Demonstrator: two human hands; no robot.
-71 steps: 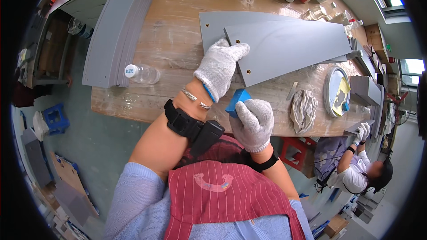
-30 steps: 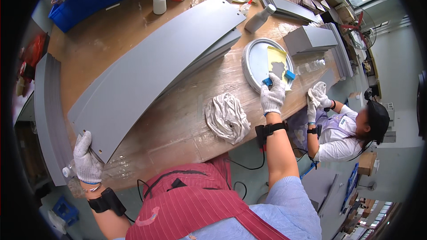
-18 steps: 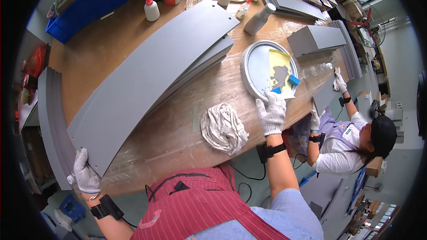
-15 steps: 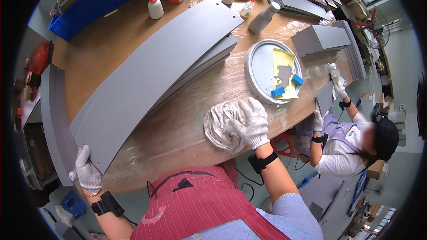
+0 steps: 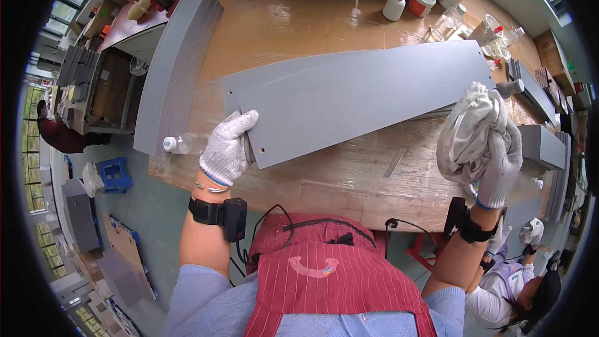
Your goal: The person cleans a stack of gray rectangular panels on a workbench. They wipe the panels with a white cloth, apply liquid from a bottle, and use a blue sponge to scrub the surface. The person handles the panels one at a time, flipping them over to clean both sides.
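Note:
My left hand (image 5: 227, 150), in a white knit glove, grips the left end of a long grey panel (image 5: 362, 100), thumb on its upper face and fingers out of sight beneath. Small holes show near the panel's ends. More grey pieces lie under it, mostly hidden. At the right end of the panel, my right hand (image 5: 497, 175), also gloved, holds a bunched white rag (image 5: 471, 134) raised above the table. The rag covers part of that hand's fingers and hangs in front of a grey bottle (image 5: 511, 87).
A stack of curved grey panels (image 5: 181, 68) stands at the left, with a clear bottle (image 5: 182, 144) by its foot. A red-tipped white bottle (image 5: 394, 6) and tubs stand at the back right of the wrapped table (image 5: 324, 196). A co-worker (image 5: 511, 281) is at the lower right.
My view has turned left. My right hand has taken up the rag from the table and lifted it beside the panel's right end. My left hand remains at the panel's left end.

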